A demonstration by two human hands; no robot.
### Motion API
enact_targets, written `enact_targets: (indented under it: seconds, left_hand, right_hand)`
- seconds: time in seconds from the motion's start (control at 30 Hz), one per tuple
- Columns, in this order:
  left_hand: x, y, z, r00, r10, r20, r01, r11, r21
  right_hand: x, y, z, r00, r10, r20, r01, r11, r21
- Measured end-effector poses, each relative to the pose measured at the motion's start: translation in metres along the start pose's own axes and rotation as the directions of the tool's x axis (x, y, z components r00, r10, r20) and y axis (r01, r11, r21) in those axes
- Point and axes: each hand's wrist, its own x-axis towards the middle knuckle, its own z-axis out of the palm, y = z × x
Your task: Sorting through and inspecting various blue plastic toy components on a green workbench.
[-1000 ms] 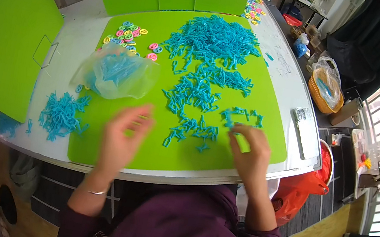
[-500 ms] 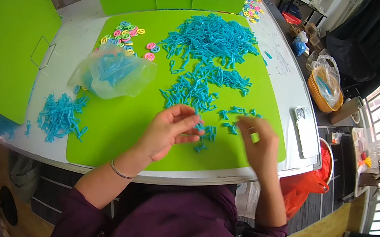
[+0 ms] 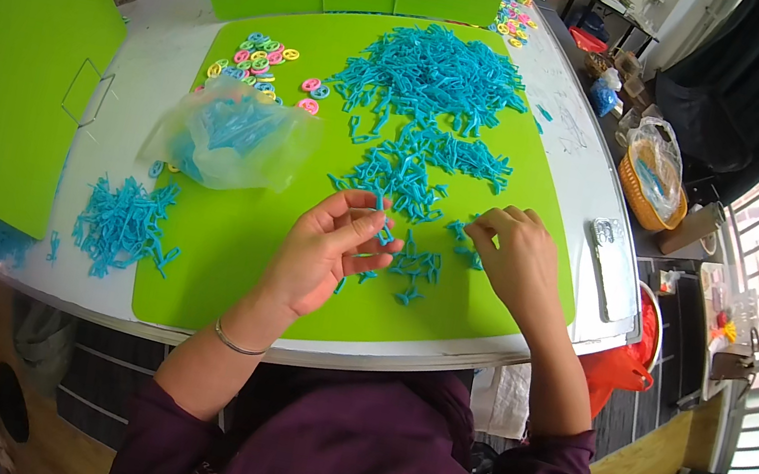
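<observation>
My left hand (image 3: pixel 329 246) is closed, pinching a blue plastic link piece (image 3: pixel 385 234) upright between thumb and fingers above the green mat (image 3: pixel 236 273). To its right, my right hand (image 3: pixel 520 255) has its thumb and fingertips drawn together on a small blue plastic piece (image 3: pixel 460 230) in a little cluster on the mat. Several loose blue pieces (image 3: pixel 415 264) lie between my hands. Beyond them is a medium pile of blue pieces (image 3: pixel 395 179), and behind that a large heap (image 3: pixel 438 75).
A translucent bag of blue pieces (image 3: pixel 240 136) sits left, near colourful rings (image 3: pixel 253 62). Another blue pile (image 3: pixel 122 227) is at the table's left. A silver phone-like object (image 3: pixel 607 262) lies at the right edge. Green panels (image 3: pixel 14 61) stand left and behind.
My right hand has lowered slightly and its fingers have come to the small cluster of blue pieces. The left hand has shifted a little left, still holding its piece. The view has shifted slightly.
</observation>
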Motion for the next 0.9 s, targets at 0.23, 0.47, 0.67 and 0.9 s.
enact_targets:
  seconds: [0.23, 0.47, 0.67, 0.9]
  left_hand:
    - [-0.001, -0.006, 0.002, 1.000, 0.007, 0.025, -0.007, 1.000, 0.009]
    - [-0.001, -0.008, 0.005, 0.996, -0.090, 0.015, 0.089, 0.996, 0.019]
    - [0.000, -0.017, 0.007, 0.992, -0.120, 0.028, 0.119, 0.993, 0.026]
    - [0.000, -0.020, 0.005, 0.989, -0.134, 0.055, 0.135, 0.991, -0.015]
  right_hand:
    - [0.005, 0.004, 0.004, 0.988, -0.043, 0.150, 0.031, 0.996, 0.082]
    - [-0.005, -0.014, -0.005, 0.963, 0.112, 0.245, -0.267, 0.511, 0.817]
    - [-0.029, -0.033, 0.017, 0.980, 0.054, 0.191, -0.198, 0.194, 0.961]
    - [-0.028, -0.039, 0.015, 0.982, 0.020, 0.186, -0.182, 0.335, 0.924]
